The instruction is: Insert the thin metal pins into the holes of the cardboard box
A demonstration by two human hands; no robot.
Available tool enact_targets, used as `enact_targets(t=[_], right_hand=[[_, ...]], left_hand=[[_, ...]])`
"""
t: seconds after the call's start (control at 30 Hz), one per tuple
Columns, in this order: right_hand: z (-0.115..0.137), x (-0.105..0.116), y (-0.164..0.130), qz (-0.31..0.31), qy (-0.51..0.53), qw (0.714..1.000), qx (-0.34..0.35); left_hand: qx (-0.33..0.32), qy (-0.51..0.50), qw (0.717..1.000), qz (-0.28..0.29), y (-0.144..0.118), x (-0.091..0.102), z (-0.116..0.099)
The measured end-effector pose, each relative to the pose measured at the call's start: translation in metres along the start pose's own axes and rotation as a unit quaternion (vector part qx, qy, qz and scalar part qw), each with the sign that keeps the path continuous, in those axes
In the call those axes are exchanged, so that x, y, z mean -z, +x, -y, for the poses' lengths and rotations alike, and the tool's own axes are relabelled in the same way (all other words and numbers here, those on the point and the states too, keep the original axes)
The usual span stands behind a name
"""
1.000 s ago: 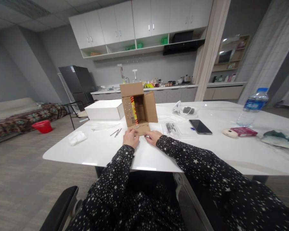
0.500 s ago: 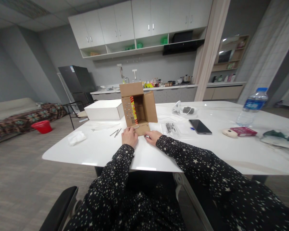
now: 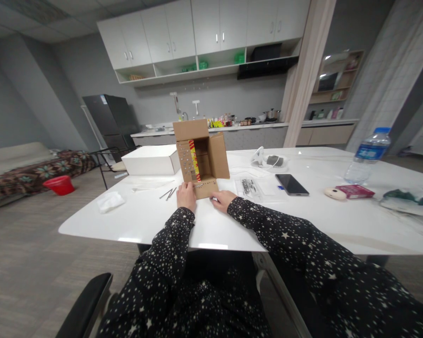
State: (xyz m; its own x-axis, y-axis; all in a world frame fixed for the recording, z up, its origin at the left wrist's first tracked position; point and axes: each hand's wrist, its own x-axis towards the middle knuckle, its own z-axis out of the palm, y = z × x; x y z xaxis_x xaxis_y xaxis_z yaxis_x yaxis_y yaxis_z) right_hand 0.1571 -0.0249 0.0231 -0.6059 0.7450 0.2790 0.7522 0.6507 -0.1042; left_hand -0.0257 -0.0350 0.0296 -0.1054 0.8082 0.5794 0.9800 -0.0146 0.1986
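Observation:
An open cardboard box [image 3: 219, 157] stands on the white table, its opening facing me and its flaps spread. Small shiny studs dot its left flap and the front flap, and a red and yellow strip runs down the left one. At the front flap's left edge, my left hand [image 3: 186, 196] has its fingers closed on the cardboard. My right hand [image 3: 224, 201] rests by the flap's right front corner with fingers curled together; whatever they may pinch is too small to make out. Thin metal tweezers [image 3: 168, 193] lie left of my left hand.
Behind on the left is a white box [image 3: 150, 160], with a crumpled tissue [image 3: 110, 202] nearer. To the right lie a clear plastic packet [image 3: 250, 187], a phone [image 3: 292, 184] and a dark red box [image 3: 356, 191]. A water bottle [image 3: 368, 155] stands farther right.
My left hand has shifted slightly up and left along the flap's edge, uncovering more of the flap. My right hand stays near the corner. The whole view has moved a little.

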Motion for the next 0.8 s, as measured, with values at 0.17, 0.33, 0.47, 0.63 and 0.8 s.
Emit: enact_targets(t=[0.17, 0.33, 0.47, 0.63, 0.8], right_hand=[[0.0003, 0.0003, -0.0001, 0.002, -0.001, 1.0, -0.002], [0.0011, 0.0012, -0.0002, 0.002, -0.004, 1.0, -0.001], [0.0014, 0.0018, -0.0004, 0.005, -0.004, 1.0, -0.002], [0.0005, 0.0013, 0.0001, 0.009, -0.007, 1.0, -0.004], [-0.0006, 0.0002, 0.0009, 0.0, -0.006, 1.0, 0.006]], left_hand=[[0.003, 0.012, 1.0, 0.004, 0.001, -0.0003, -0.0002], [-0.024, 0.026, 0.999, -0.004, -0.0005, 0.0008, -0.003], [-0.03, 0.032, 0.999, 0.0, -0.001, 0.0014, -0.0049], [-0.034, 0.044, 0.998, 0.009, 0.0001, 0.002, -0.0063], [-0.045, 0.046, 0.998, 0.006, 0.0003, 0.0026, -0.0071]])
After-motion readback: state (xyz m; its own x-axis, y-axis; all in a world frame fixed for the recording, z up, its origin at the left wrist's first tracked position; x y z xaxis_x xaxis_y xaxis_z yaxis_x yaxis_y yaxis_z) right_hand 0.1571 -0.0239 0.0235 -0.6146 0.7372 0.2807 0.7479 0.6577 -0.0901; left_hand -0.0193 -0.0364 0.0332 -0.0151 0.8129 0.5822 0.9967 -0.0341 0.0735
